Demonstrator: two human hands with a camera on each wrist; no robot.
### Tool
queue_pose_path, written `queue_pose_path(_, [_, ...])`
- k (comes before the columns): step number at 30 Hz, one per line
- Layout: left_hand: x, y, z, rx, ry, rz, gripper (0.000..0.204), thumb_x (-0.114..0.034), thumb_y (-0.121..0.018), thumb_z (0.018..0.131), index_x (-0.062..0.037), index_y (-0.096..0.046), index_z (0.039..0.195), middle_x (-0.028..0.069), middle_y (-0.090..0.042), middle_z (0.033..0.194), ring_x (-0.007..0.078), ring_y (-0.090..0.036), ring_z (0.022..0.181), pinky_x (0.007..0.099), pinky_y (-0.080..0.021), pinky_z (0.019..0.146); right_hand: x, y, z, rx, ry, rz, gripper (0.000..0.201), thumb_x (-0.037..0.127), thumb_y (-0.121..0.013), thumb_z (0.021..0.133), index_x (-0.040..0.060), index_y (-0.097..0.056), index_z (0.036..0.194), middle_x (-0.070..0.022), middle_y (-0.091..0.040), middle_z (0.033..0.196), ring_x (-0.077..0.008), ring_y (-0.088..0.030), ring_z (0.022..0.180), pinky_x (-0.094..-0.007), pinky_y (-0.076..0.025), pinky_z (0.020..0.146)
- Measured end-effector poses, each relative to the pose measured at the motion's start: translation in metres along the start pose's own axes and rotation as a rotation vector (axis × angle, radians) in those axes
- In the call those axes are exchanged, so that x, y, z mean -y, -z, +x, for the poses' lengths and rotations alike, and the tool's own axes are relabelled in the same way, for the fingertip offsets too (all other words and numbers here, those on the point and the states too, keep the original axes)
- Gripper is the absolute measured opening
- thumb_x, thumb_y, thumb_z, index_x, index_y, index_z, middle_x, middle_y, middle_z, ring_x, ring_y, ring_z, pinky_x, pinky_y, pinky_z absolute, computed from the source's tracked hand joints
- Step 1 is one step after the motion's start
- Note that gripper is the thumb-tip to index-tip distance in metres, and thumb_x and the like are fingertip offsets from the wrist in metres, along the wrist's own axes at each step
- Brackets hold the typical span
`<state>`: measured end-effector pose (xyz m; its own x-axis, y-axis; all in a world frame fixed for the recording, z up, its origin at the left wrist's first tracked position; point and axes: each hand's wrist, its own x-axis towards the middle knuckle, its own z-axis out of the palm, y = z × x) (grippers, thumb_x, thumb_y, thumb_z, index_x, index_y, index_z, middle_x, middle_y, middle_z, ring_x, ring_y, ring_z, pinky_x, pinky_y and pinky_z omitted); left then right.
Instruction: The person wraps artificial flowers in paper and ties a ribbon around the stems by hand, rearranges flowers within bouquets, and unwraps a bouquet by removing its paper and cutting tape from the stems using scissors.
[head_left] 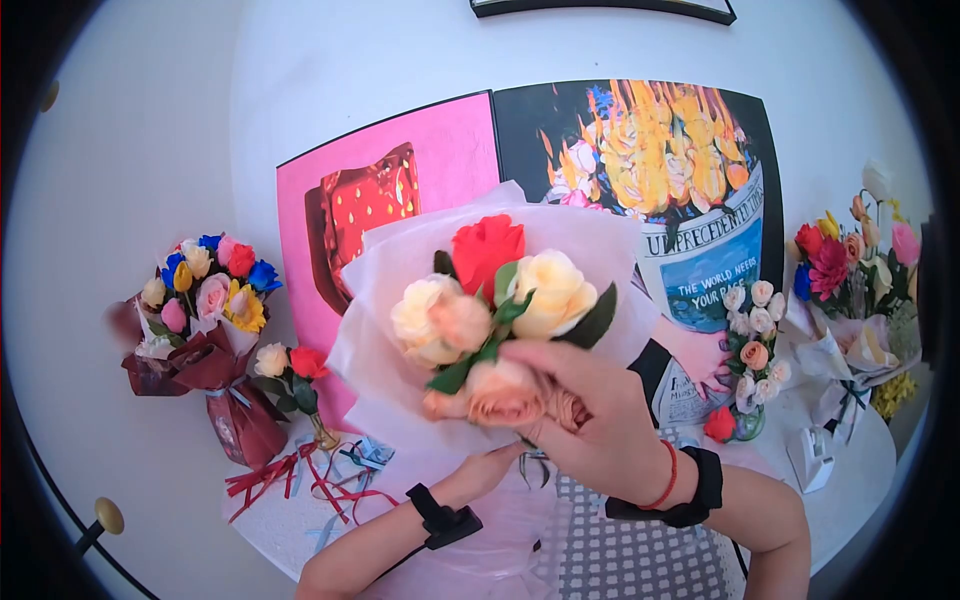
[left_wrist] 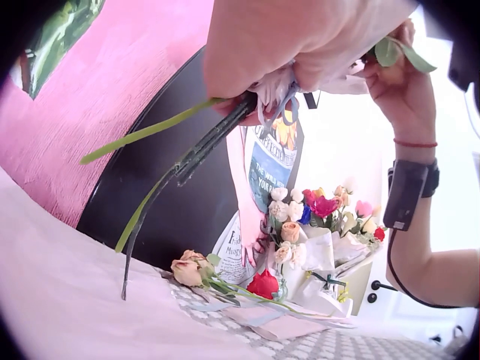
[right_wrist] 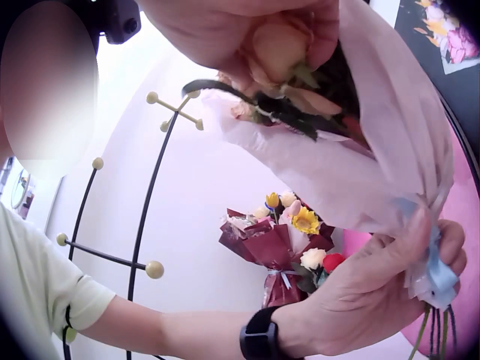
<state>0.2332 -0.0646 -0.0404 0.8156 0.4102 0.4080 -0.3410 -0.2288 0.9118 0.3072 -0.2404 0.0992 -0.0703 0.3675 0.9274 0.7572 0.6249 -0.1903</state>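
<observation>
your left hand point(right_wrist: 364, 304) gripped rose bouquet point(head_left: 510, 312) by 6-o'clock neck, prob safest | right hand point(head_left: 600, 425) pinched peach rose point(right_wrist: 277, 49) | seemed light, squishy

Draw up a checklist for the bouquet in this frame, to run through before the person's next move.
1. Left hand grips the bouquet by its wrapped neck: ok.
2. Right hand has a peach rose between its fingers: ok.
3. Pale pink wrapping paper backs the blooms: ok.
4. Stems gathered together below the grip: not ok; a light green stem splays away from the dark stems.
5. Light blue ribbon firmly tied: cannot tell; the left hand covers part of it.
6. Loose trimmings put away: not ok; red ribbons lie on the table.
</observation>
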Motion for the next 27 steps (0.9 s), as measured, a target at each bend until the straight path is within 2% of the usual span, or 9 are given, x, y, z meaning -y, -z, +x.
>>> queue_pose_path(4, [0.009,0.008,-0.002,0.021,-0.055,0.174,0.028,-0.012,-0.047,0.091,-0.0003,-0.051,0.116,0.0059,-0.054,0.113,0.0144,-0.049,0.103,0.0265,-0.039,0.09,-0.002,0.002,-0.002,-0.014,0.004,0.008,0.036,0.011,-0.068,0.075,-0.0018,-0.055,0.106,-0.0125,-0.062,0.092,-0.0159,-0.061,0.081,-0.0252,-0.047,0.069])
queue_pose_path(6, [-0.006,-0.001,-0.009,-0.037,0.1,0.165,0.027,-0.012,-0.047,0.091,-0.0004,-0.051,0.115,0.006,-0.054,0.111,0.014,-0.05,0.101,0.0269,-0.04,0.089,-0.004,0.0,0.005,-0.119,-0.013,0.015,0.032,0.013,-0.068,0.07,0.0052,-0.058,0.1,-0.0099,-0.061,0.09,-0.0235,-0.062,0.072,-0.0272,-0.049,0.059])
queue_pose_path(10, [-0.028,-0.015,-0.008,-0.032,0.117,0.121,0.026,-0.012,-0.046,0.091,-0.0006,-0.052,0.114,0.0044,-0.056,0.107,0.0131,-0.05,0.1,0.0255,-0.04,0.088,-0.002,0.012,0.013,-0.165,0.154,-0.385,0.034,0.017,-0.07,0.068,0.006,-0.059,0.098,-0.0054,-0.054,0.082,-0.0208,-0.056,0.062,-0.0286,-0.043,0.05])
queue_pose_path(13, [-0.016,-0.009,-0.003,-0.048,0.108,-0.033,0.025,-0.014,-0.046,0.091,0.0009,-0.054,0.109,0.0039,-0.057,0.103,0.0119,-0.051,0.095,0.0241,-0.04,0.085,-0.001,0.015,0.011,-0.088,0.114,-0.383,0.044,0.02,-0.073,0.064,0.0061,-0.057,0.103,-0.0066,-0.052,0.087,-0.0221,-0.055,0.072,-0.0312,-0.043,0.061])
queue_pose_path(20, [-0.021,-0.002,0.001,-0.144,0.084,0.252,0.022,-0.013,-0.046,0.09,0.0,-0.057,0.104,0.0031,-0.059,0.096,0.0122,-0.053,0.089,0.0248,-0.042,0.08,-0.021,0.02,-0.032,-0.109,0.323,-0.284,0.072,0.034,-0.075,0.064,-0.004,-0.039,0.114,-0.0168,-0.044,0.107,-0.0262,-0.045,0.099,-0.0348,-0.038,0.081])
queue_pose_path(22, [-0.008,0.012,0.007,-0.086,0.196,0.633,0.021,-0.012,-0.048,0.089,-0.0007,-0.057,0.104,0.0042,-0.059,0.1,0.0141,-0.053,0.092,0.0262,-0.042,0.081,-0.041,0.013,-0.058,-0.278,0.141,-0.055,0.066,0.025,-0.073,0.066,-0.0012,-0.038,0.115,-0.0131,-0.044,0.107,-0.0229,-0.046,0.098,-0.0327,-0.038,0.082])
queue_pose_path(23, [-0.009,0.01,0.007,-0.085,0.191,0.634,0.021,-0.012,-0.048,0.089,-0.0007,-0.057,0.104,0.0042,-0.059,0.1,0.0141,-0.053,0.092,0.0262,-0.042,0.081,-0.046,0.01,-0.065,-0.279,0.144,-0.058,0.066,0.025,-0.073,0.066,-0.0012,-0.038,0.115,-0.0131,-0.044,0.107,-0.0229,-0.046,0.098,-0.0327,-0.038,0.082])
queue_pose_path(25, [-0.014,0.005,0.007,-0.039,0.115,0.491,0.023,-0.012,-0.049,0.088,-0.0004,-0.054,0.107,0.0054,-0.056,0.106,0.0151,-0.051,0.098,0.0273,-0.041,0.084,-0.056,0.004,-0.075,-0.135,-0.332,-0.066,0.076,0.025,-0.076,0.064,-0.0007,-0.034,0.121,-0.0153,-0.049,0.108,-0.0251,-0.049,0.095,-0.0331,-0.04,0.081])
queue_pose_path(27, [-0.02,-0.005,0.007,0.014,0.043,0.346,0.027,-0.011,-0.049,0.087,-0.0001,-0.052,0.111,0.0066,-0.054,0.112,0.0161,-0.048,0.103,0.0283,-0.039,0.088,-0.074,-0.006,-0.086,-0.028,-0.364,-0.049,0.072,0.024,-0.076,0.065,-0.001,-0.035,0.119,-0.0155,-0.05,0.108,-0.0256,-0.049,0.098,-0.0336,-0.039,0.083])
